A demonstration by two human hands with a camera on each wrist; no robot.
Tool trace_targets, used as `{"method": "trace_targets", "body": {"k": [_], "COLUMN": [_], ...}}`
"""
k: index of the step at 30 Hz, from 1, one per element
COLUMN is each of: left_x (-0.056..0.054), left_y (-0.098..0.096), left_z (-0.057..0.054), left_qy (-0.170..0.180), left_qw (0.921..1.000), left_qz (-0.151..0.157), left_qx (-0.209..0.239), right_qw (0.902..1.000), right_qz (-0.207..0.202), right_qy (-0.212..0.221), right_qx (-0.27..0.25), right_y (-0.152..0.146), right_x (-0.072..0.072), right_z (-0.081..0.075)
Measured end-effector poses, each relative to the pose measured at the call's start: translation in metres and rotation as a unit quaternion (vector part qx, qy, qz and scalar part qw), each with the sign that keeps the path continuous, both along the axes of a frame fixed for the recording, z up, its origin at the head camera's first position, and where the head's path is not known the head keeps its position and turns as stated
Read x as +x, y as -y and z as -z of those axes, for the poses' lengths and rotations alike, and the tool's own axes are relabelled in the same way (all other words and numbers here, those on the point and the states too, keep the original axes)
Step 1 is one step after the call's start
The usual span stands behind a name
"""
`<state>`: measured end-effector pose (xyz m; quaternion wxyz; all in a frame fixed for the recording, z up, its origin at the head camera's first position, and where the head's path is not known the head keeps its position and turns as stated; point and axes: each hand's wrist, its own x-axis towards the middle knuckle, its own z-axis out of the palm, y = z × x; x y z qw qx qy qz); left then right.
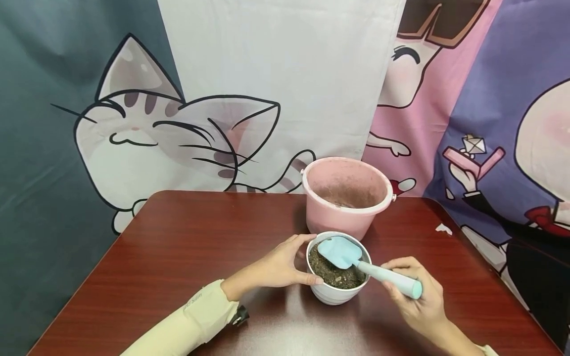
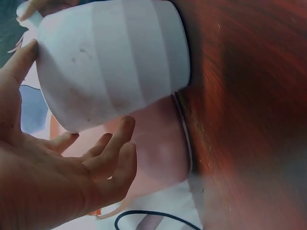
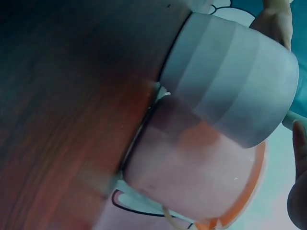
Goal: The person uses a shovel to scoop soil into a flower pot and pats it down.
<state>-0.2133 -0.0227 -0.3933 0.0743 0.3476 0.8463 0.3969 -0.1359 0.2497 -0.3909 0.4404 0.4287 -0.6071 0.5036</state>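
Note:
A white flower pot with ridged sides stands on the table, filled with dark soil to a little below its rim. My left hand holds the pot from the left, thumb at the near side of the rim and forefinger at the far side. In the left wrist view, the other fingers curve loosely beside the pot's wall. My right hand grips the handle of a light blue hand trowel. The trowel's blade is inside the pot's mouth, over the soil, and its handle slants out over the right rim.
Right behind the pot stands a pink bucket, its inside stained with soil. The reddish-brown wooden table reaches back to a cartoon-printed cloth. A small white scrap lies near the table's right edge.

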Motion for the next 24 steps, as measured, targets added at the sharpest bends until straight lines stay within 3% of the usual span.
{"method": "trace_targets", "body": {"k": [5, 12, 20, 24], "left_x": [0.003, 0.014, 0.039, 0.045], "left_y": [0.0, -0.011, -0.034, -0.037], "left_z": [0.0, 0.004, 0.012, 0.01], "left_qy": [-0.076, -0.21, -0.277, -0.287], "left_qw": [0.9933, 0.9637, 0.9245, 0.9165], "left_qz": [-0.041, -0.104, -0.191, -0.206], "left_qx": [-0.077, -0.127, -0.179, -0.187], "right_qw": [0.9965, 0.996, 0.9965, 0.9968], "right_qz": [0.054, 0.058, 0.045, 0.048], "right_qy": [-0.058, -0.065, -0.064, -0.056], "right_qx": [0.026, 0.021, -0.029, -0.032], "right_y": [0.008, 0.013, 0.019, 0.019], "right_x": [-0.001, 0.001, 0.014, 0.017], "right_z": [0.005, 0.003, 0.0, 0.002]}}
